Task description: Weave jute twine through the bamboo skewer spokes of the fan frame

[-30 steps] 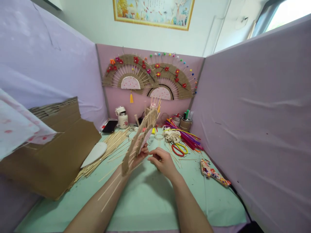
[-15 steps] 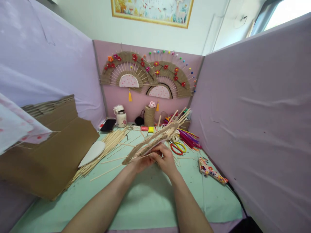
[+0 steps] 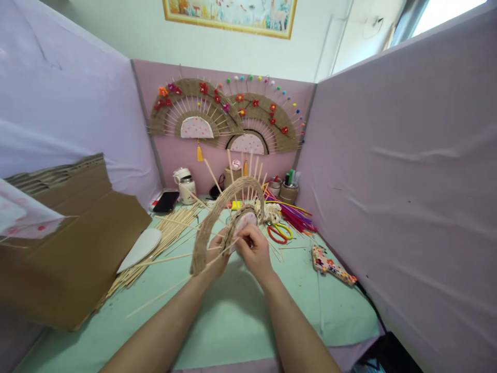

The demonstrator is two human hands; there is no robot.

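Observation:
A fan-shaped craft piece (image 3: 207, 228) is held up over the table, tilted, with thin wooden sticks spreading from it. It has an outer arch wrapped in brown twine and a small inner half-round faced with pink dotted cloth (image 3: 245, 223). My left hand (image 3: 217, 254) grips it from behind at the inner part, its fingers partly hidden. My right hand (image 3: 254, 251) pinches the lower edge of the inner half-round, close to a stick end; what lies between those fingertips is too small to make out.
A bundle of wooden sticks (image 3: 171, 233), a white oval piece (image 3: 142, 248) and brown cardboard (image 3: 77, 259) lie left. Scissors (image 3: 279, 233), purple and red craft stems (image 3: 295, 215) and a flower-patterned glue gun (image 3: 332, 265) lie right. Two finished fans (image 3: 202, 88) hang behind.
The fan piece has turned from nearly edge-on to more upright, so its arch and pink cloth show. My hands stay on it. The view has shifted slightly.

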